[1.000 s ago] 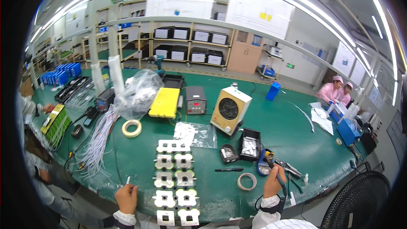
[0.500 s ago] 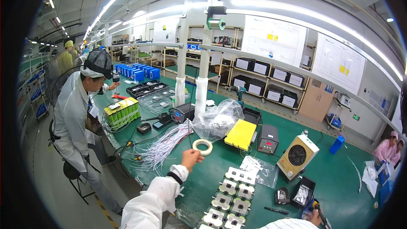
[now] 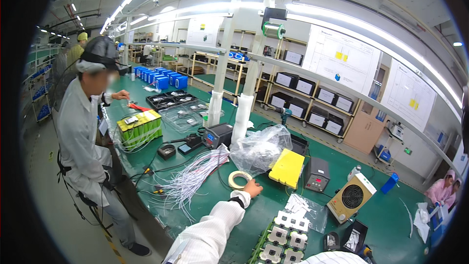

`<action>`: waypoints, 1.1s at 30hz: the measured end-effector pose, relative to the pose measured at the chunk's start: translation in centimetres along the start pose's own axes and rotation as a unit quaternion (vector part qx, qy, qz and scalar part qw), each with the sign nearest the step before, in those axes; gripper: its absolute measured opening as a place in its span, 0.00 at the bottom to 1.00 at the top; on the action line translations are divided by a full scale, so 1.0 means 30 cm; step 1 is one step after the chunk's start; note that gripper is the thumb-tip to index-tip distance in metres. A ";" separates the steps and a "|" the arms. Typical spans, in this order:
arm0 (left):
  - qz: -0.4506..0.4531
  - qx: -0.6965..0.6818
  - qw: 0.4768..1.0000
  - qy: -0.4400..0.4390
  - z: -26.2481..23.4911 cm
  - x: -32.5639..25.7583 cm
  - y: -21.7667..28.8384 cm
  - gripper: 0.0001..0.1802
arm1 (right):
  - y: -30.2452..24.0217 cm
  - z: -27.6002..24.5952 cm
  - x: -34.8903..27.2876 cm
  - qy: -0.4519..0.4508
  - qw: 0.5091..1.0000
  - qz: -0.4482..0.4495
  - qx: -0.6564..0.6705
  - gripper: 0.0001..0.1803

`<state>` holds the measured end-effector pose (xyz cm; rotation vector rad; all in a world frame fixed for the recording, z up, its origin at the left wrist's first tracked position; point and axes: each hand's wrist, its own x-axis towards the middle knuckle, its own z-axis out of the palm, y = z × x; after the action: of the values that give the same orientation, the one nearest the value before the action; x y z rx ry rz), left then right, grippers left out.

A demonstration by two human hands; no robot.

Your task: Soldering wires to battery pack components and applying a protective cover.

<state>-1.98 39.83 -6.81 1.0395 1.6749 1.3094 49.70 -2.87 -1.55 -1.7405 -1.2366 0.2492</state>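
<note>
My left hand [image 3: 253, 188] is at the right side of a cream-coloured roll of tape [image 3: 239, 180] lying on the green bench. Its fingers look curled and small; whether they touch or grip the roll is hard to tell. Of my right arm only the white striped sleeve [image 3: 337, 258] shows at the lower edge, and the hand is out of the picture. Close to that sleeve is the yellow-and-black grip of a tool [image 3: 367, 253]. Between my arms stands a battery pack [image 3: 281, 234] with metal plates on its cells.
White wires [image 3: 195, 176] spread left of the tape. Behind it are clear plastic film [image 3: 261, 149] and a yellow block [image 3: 287, 168]. A soldering station [image 3: 317, 173], a fan unit [image 3: 351, 193] and a black parts bin [image 3: 354, 235] stand right. A co-worker [image 3: 88, 132] is at the left.
My left hand has moved from the left of the tape roll to its right side. My right hand has dropped out of view. The whole view has shifted, so the bench sits lower and further right.
</note>
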 end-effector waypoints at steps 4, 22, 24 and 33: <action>0.057 0.080 0.995 -0.014 -0.005 -0.110 0.046 0.44 | 0.017 0.032 -0.054 0.021 0.961 -0.166 -0.219 0.15; 0.083 0.358 0.925 0.093 -0.184 -0.446 0.183 0.27 | -0.025 0.016 -0.059 -0.028 0.963 -0.188 -0.192 0.12; 0.069 0.403 0.912 0.032 -0.220 -0.452 0.179 0.24 | -0.017 0.019 -0.056 -0.017 0.962 -0.199 -0.186 0.12; 0.137 0.461 0.876 0.046 -0.344 -0.445 0.113 0.14 | -0.074 -0.007 -0.049 -0.027 0.963 -0.212 -0.166 0.12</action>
<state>-5.77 24.28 -0.48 1.8236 2.3584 0.6639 47.76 -4.10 -0.21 -1.6970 -1.7299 -0.1745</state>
